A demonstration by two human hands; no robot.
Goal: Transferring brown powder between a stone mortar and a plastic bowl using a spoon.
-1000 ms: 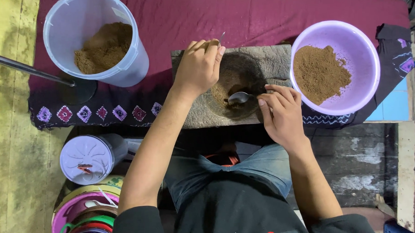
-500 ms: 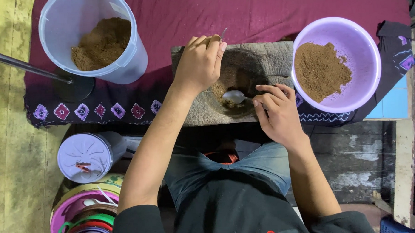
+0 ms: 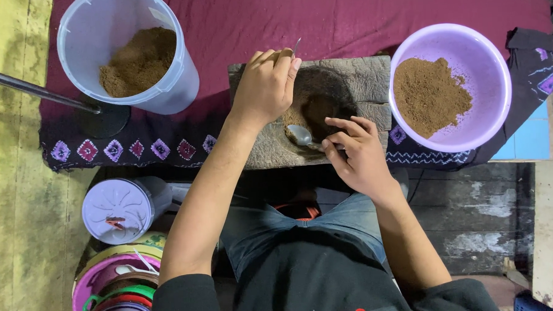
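A grey stone block (image 3: 359,79) with a round hollow lies on the maroon cloth (image 3: 296,20). Brown powder (image 3: 295,117) sits in the hollow. My left hand (image 3: 267,87) rests over the hollow's left side, its fingers closed on a thin metal piece (image 3: 296,45) that sticks out past the fingertips. My right hand (image 3: 355,153) pinches the handle of a metal spoon (image 3: 300,135), whose bowl lies at the hollow's near-left rim beside the powder.
A lilac bowl (image 3: 487,56) of brown powder stands right of the block. A clear tub (image 3: 100,33) of the same powder stands at the far left. A metal rod (image 3: 35,90), a lidded jar (image 3: 116,210) and stacked coloured bowls (image 3: 109,284) lie to the left.
My right hand has drawn the spoon leftward and nearer, from the hollow's middle to its near-left rim. My left hand has stayed in place.
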